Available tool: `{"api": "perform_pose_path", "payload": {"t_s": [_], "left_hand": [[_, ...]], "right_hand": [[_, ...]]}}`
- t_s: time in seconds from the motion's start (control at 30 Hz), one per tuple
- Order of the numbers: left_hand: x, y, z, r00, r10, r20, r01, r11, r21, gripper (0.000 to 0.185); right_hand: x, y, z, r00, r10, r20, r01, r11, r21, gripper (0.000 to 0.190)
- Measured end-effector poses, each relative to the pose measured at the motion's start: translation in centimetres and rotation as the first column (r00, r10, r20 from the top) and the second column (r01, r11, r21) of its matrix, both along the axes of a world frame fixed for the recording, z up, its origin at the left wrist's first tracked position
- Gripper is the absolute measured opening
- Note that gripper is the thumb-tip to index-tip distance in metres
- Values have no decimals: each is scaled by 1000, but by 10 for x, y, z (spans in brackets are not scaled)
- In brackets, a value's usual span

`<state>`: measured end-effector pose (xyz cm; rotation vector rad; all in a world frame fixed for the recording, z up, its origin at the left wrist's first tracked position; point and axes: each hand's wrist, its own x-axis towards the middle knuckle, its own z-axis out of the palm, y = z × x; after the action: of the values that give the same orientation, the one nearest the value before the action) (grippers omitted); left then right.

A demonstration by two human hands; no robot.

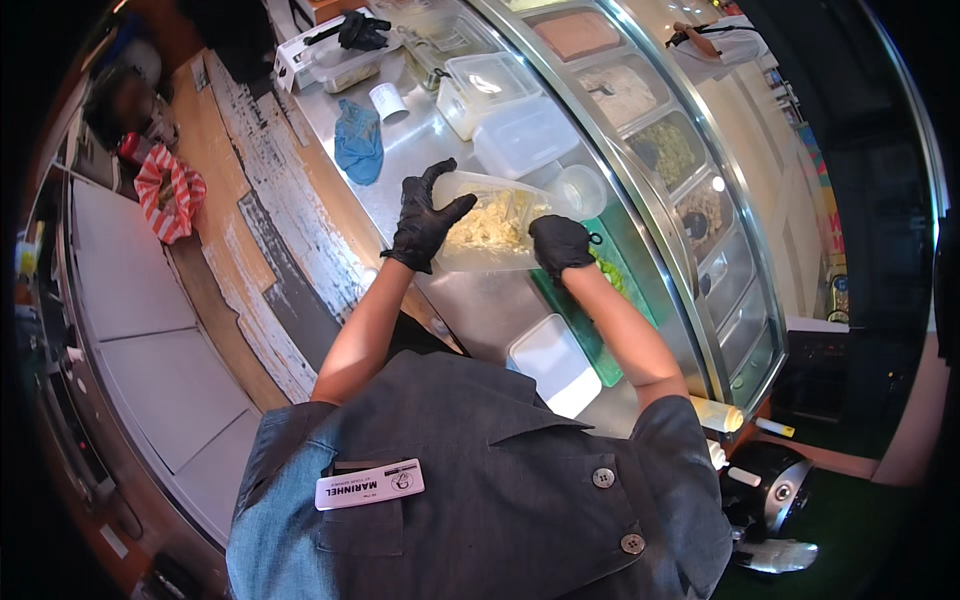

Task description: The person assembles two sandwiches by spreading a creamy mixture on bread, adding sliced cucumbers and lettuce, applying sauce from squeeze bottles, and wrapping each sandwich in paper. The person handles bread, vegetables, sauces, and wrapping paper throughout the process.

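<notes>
My left hand (431, 217), in a black glove, grips the left end of a translucent plastic tub (480, 262), its thumb over the rim. Inside lies a pale yellow, crumbly food mix (487, 222). My right hand (559, 244), also gloved, is closed at the tub's right side around a utensil with a dark ringed end (595, 238). The utensil's other end cannot be made out. Under my right forearm, a green cutting board (606, 366) carries chopped green vegetable (611, 271). A round clear container (581, 192) stands just beyond the tub.
Lidded plastic boxes (529, 135), a white cup (388, 102) and a blue cloth (358, 142) occupy the steel counter (480, 307). A white lid (559, 364) lies near me. Along the right runs a glass-fronted display with food pans (664, 154). Squeeze bottles (716, 414) are at lower right.
</notes>
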<state>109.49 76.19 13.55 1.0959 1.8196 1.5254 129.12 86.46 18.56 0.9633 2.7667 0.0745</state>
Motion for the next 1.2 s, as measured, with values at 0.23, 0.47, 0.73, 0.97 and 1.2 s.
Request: {"api": "perform_pose_path", "payload": {"t_s": [0.23,0.47,0.73,0.97,1.2], "left_hand": [[-18,-13,-7,994,-81,70,84,996,-41,58],[-29,-17,-20,958,-189,218,208,976,-69,59],[-30,-11,-22,952,-172,251,179,984,-3,60],[-24,-12,-32,959,-149,241,155,988,-7,59],[-18,-8,-55,946,-145,290,85,975,207,55]], "right_hand": [[14,-5,14,997,-42,-61,43,999,11,10],[-6,-14,-13,991,79,107,-98,977,188,9],[-2,-18,4,979,199,34,-198,920,337,8],[-20,-19,-3,992,2,128,-6,999,34,15],[-50,-21,-28,997,-74,-23,62,943,-327,15]]}}
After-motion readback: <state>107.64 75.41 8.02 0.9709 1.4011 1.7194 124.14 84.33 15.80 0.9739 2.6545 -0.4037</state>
